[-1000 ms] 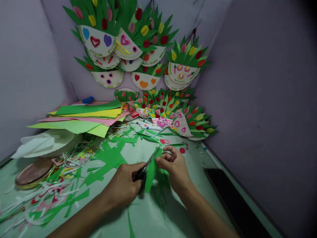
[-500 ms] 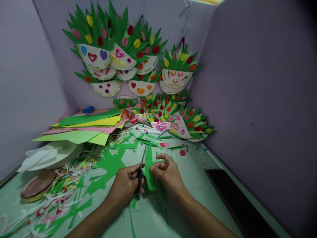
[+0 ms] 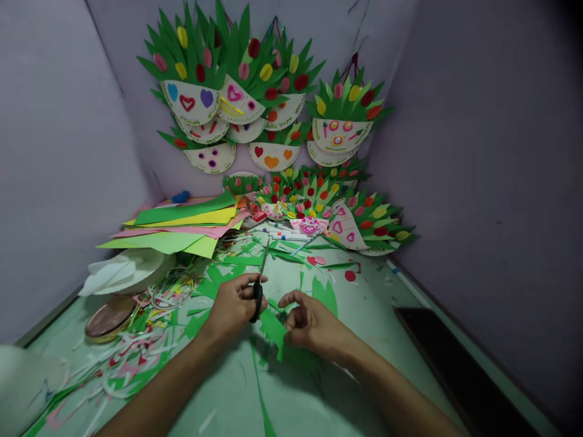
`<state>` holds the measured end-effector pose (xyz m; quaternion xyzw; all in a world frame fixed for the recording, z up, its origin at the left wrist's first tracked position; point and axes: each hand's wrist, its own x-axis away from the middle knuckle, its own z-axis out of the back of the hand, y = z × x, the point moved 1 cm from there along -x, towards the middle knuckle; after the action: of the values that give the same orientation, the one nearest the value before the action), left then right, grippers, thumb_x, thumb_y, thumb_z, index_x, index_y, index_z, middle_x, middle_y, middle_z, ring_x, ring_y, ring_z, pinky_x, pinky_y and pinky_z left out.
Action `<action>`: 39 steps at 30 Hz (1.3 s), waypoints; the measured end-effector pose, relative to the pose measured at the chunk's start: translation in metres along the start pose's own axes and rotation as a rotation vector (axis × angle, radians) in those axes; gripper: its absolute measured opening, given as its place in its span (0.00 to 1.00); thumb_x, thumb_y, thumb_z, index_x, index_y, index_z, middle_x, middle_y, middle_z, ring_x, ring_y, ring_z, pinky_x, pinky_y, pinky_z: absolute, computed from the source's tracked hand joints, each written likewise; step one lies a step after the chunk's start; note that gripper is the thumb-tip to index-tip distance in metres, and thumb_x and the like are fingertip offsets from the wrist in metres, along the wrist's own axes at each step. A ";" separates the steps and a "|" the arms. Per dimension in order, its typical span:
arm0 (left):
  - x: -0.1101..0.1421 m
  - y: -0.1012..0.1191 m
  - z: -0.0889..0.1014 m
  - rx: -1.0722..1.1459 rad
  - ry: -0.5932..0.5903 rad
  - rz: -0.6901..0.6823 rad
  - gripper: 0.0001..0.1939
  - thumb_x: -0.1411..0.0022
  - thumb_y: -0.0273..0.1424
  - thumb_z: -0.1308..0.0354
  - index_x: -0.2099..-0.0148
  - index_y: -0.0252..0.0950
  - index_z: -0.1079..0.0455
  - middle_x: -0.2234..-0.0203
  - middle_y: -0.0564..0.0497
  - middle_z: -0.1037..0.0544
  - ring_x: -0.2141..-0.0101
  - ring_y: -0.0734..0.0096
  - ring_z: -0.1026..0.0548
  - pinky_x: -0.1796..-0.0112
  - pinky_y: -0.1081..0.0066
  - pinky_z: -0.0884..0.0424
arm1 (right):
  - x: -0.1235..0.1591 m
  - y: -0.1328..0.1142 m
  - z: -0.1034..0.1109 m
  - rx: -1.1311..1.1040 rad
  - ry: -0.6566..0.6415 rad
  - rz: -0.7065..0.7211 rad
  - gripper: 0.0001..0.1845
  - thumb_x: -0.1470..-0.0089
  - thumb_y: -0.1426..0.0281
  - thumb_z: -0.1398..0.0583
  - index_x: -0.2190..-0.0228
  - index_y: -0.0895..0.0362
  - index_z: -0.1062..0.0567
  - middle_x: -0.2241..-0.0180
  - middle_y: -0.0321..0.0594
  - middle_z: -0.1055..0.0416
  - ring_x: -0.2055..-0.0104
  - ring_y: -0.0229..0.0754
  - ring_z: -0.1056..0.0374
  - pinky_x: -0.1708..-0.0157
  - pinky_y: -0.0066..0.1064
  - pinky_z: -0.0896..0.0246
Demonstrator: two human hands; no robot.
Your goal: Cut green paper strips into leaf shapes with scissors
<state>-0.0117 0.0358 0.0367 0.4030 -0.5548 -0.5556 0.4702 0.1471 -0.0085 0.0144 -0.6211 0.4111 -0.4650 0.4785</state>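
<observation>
Cutting green paper looks to be the work in hand, judging by the scissors and the trimmings around them. The left hand point(image 3: 232, 308) has its fingers in the black handles of the scissors point(image 3: 257, 301), the blades pointing away over the worktop point(image 3: 364, 388) and seemingly closed or nearly so. Between the hands, just beside the curled fingertips of the right hand point(image 3: 316, 329), lies a green paper piece point(image 3: 273, 329) with a jagged edge; whether that grip pinches it or merely hovers against it, I cannot tell. Another green piece point(image 3: 325, 295) with pointed tips shows behind the right hand. Any further cut would, I judge, call for a firm pinch on the paper, its edge turned towards opened blades, and the right fingertips kept out of their line. To the left of the hands are a heap of paper scraps point(image 3: 141, 352), a round lid-like thing point(image 3: 107, 317) and a white paper plate point(image 3: 152, 270), with stacked coloured sheets point(image 3: 182, 221) beyond. Felt pens point(image 3: 285, 235) lie further back, below the decorated half plates point(image 3: 274, 159) on the wall, and a long dark slab point(image 3: 455, 358) sits on the right.
</observation>
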 end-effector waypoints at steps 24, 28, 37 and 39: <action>0.013 -0.003 -0.017 0.054 -0.106 0.047 0.24 0.59 0.31 0.38 0.57 0.30 0.36 0.83 0.58 0.32 0.82 0.80 0.36 0.79 0.78 0.39 | 0.002 -0.007 -0.008 -0.271 0.346 0.165 0.22 0.66 0.75 0.33 0.68 0.55 0.37 0.83 0.24 0.35 0.81 0.32 0.36 0.80 0.23 0.39; 0.015 -0.009 -0.017 -0.097 -0.161 -0.015 0.19 0.55 0.32 0.40 0.58 0.31 0.34 0.80 0.55 0.31 0.79 0.78 0.34 0.78 0.79 0.39 | 0.000 -0.016 0.009 -0.375 0.527 0.270 0.21 0.67 0.75 0.32 0.73 0.55 0.38 0.85 0.21 0.39 0.81 0.30 0.36 0.76 0.23 0.34; 0.022 -0.018 -0.020 -0.633 -0.241 -0.160 0.16 0.50 0.34 0.43 0.57 0.40 0.33 0.76 0.55 0.27 0.75 0.71 0.31 0.74 0.75 0.39 | -0.003 -0.020 0.021 -0.532 0.624 0.284 0.23 0.72 0.74 0.30 0.73 0.57 0.36 0.81 0.25 0.34 0.79 0.30 0.33 0.76 0.22 0.33; 0.022 -0.019 -0.019 -0.655 -0.238 -0.170 0.14 0.48 0.31 0.47 0.57 0.41 0.33 0.76 0.55 0.26 0.75 0.71 0.30 0.74 0.75 0.38 | -0.002 -0.018 0.018 -0.482 0.621 0.307 0.22 0.70 0.74 0.31 0.72 0.56 0.35 0.81 0.24 0.35 0.78 0.31 0.33 0.75 0.23 0.32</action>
<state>0.0001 0.0084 0.0179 0.2081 -0.3624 -0.7841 0.4588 0.1653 0.0007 0.0301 -0.4773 0.7206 -0.4439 0.2364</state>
